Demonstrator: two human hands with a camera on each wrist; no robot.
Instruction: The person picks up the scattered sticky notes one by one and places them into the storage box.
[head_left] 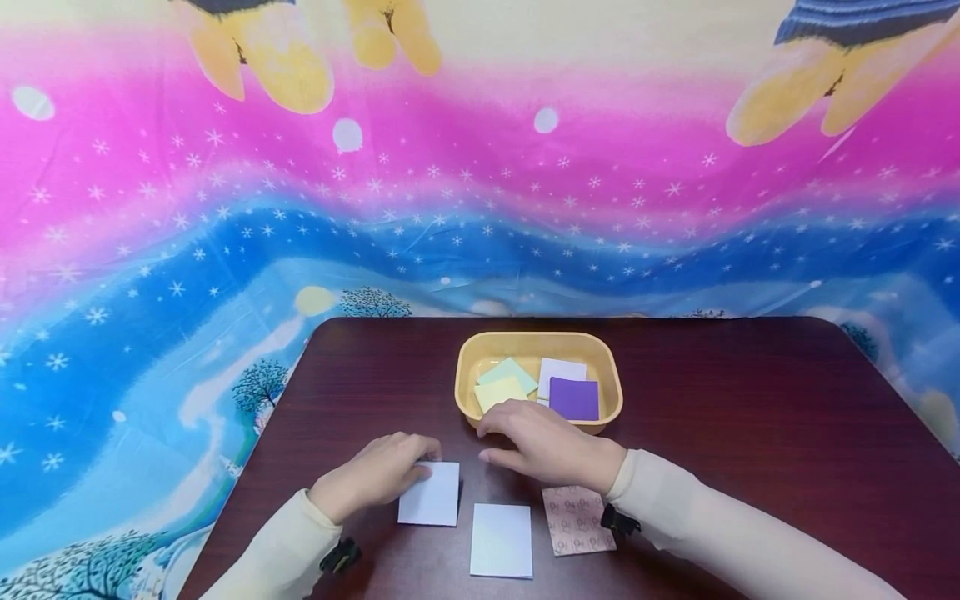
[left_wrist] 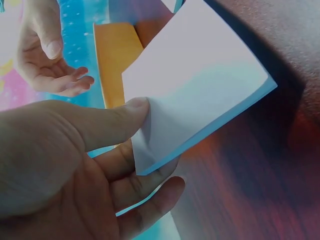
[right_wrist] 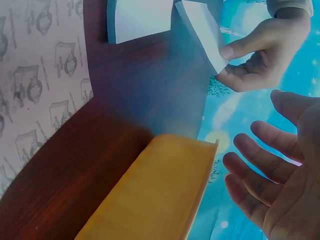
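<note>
My left hand (head_left: 378, 473) pinches a white sticky-note pad (head_left: 437, 502) by its corner. In the left wrist view the thumb lies on the pad's face (left_wrist: 195, 85) and the fingers are behind it, with the pad's edge tilted off the table. My right hand (head_left: 546, 448) hovers at the near rim of a yellow plastic basket (head_left: 463, 354), its fingers spread and loosely bent with nothing in them, as the right wrist view shows. Inside the basket are a light green pad (head_left: 512, 373), a pale yellow pad (head_left: 498, 390), a purple pad (head_left: 574, 398) and white pads (head_left: 562, 369).
Another white pad (head_left: 501, 540) lies on the dark wooden table (head_left: 720, 400) in front of me. To its right is a pinkish square pad with a printed pattern (head_left: 573, 521), partly under my right wrist. A colourful cloth (head_left: 450, 183) hangs behind the table.
</note>
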